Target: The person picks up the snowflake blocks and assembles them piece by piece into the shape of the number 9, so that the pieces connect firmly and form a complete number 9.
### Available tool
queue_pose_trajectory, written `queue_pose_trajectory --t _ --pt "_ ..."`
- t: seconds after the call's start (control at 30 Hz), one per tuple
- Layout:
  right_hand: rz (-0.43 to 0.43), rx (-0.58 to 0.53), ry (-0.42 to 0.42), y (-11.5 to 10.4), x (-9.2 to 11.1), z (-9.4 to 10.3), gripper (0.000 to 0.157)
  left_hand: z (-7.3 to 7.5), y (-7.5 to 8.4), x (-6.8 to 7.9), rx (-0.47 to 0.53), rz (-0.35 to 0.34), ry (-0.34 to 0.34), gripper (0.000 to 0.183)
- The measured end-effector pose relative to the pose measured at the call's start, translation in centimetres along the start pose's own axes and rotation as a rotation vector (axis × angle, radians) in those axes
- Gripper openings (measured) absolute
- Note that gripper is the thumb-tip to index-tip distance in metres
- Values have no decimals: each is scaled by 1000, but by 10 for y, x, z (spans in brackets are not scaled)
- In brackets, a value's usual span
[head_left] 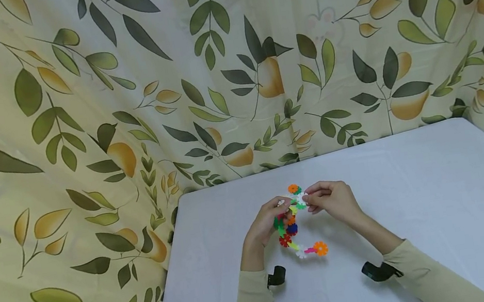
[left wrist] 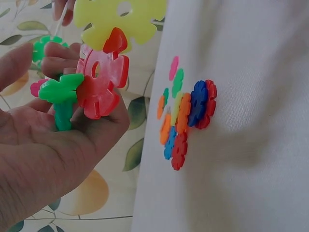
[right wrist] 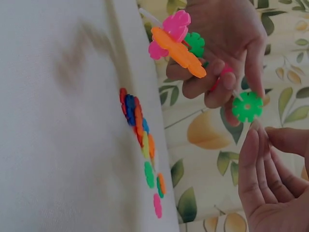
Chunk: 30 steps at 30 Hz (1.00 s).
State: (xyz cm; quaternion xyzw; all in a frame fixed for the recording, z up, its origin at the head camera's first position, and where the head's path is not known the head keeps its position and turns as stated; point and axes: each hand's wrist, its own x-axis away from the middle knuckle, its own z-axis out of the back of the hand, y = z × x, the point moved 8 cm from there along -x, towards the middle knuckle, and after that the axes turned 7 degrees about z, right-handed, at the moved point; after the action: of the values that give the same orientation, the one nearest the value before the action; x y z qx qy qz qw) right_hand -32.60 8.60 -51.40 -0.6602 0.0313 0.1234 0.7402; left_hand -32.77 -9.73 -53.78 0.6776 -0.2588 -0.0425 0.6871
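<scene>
My left hand [head_left: 262, 225] holds a chain of interlocking plastic flower discs. In the left wrist view, a yellow disc [left wrist: 140, 19], a red disc [left wrist: 96, 96] and a green disc [left wrist: 55, 89] of the chain stand over the palm. An orange disc [head_left: 321, 249] forms its near end in the head view. Left fingers pinch a green disc [right wrist: 241, 112] in the right wrist view. My right hand [head_left: 336, 202] pinches a white disc [head_left: 303, 199], seen edge-on, against the green one's rim.
Loose flower discs [left wrist: 179, 152] in several colours lie in a cluster on the white table [head_left: 419, 208], beneath the hands. Dark wrist cameras [head_left: 379, 271] stick out from the sleeves. A leaf-patterned curtain [head_left: 233, 95] hangs behind the table's far edge and at its left.
</scene>
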Motion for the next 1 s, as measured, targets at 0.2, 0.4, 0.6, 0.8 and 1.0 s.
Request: queue_pose_trajectory --t 0.2,0.4,0.6,0.8,1.0 --pt "15 -4 5 0 0 0 25 0 -1 -1 -9 -3 5 46" --pt "18 -19 22 1 0 -2 25 -2 0 -1 -21 -2 4 42" --pt "14 -39 13 3 1 -3 21 -6 2 -1 -39 -25 12 29" --pt "-1 -91 -7 -1 1 -3 18 -9 1 -2 -42 -32 -19 23" --pt "-30 -101 -35 -1 0 -7 23 -9 0 -2 -36 -39 -46 24"
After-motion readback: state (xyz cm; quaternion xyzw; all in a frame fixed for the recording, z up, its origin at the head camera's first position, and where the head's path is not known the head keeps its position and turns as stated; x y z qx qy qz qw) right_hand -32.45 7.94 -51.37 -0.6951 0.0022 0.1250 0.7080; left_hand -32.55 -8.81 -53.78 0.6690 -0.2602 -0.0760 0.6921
